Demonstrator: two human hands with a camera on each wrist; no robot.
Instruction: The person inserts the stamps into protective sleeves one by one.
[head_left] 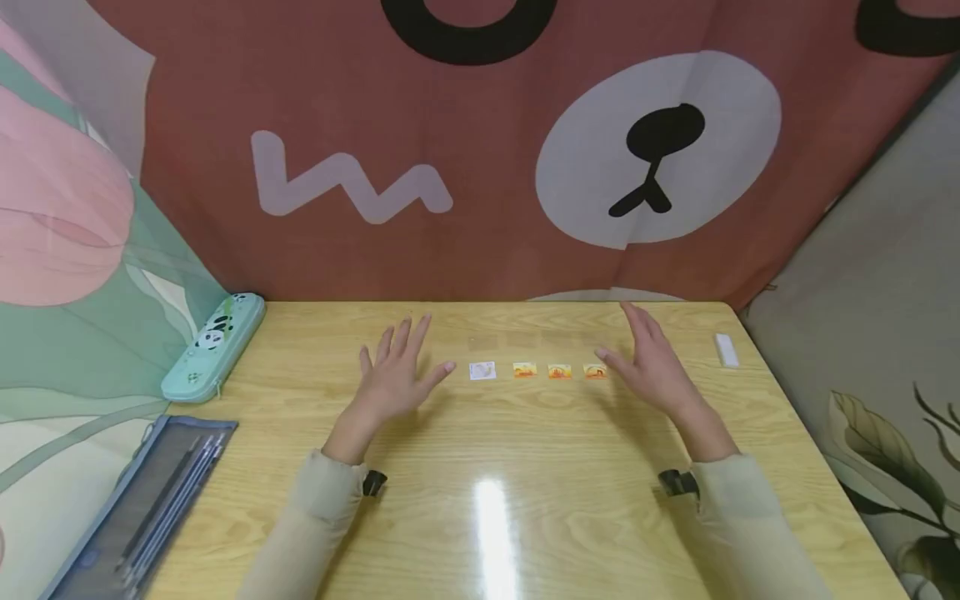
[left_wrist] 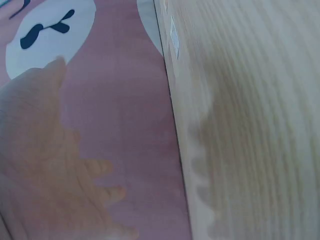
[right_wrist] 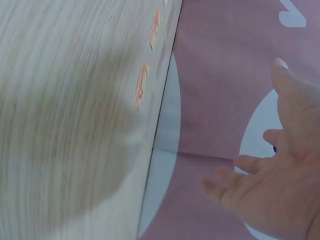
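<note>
A row of small rectangular pieces lies across the table: a whitish one (head_left: 482,371) at the left, then an orange-yellow one (head_left: 524,369), a second orange one (head_left: 559,372) and a third (head_left: 595,372) at the right. My left hand (head_left: 393,379) is held over the wood left of the row, fingers spread, nothing in it. Over the right end of the row my right hand (head_left: 656,367) is raised, its thumb overlapping the edge of the last piece in the head view. In the right wrist view that hand's fingers are extended, holding nothing.
A mint pencil case (head_left: 213,346) with a panda print lies at the back left. Nearer me is a mesh zip pouch (head_left: 153,508) with pencils inside. A white eraser-like block (head_left: 726,350) sits at the back right. A printed cloth (head_left: 480,242) hangs behind the table (head_left: 420,533).
</note>
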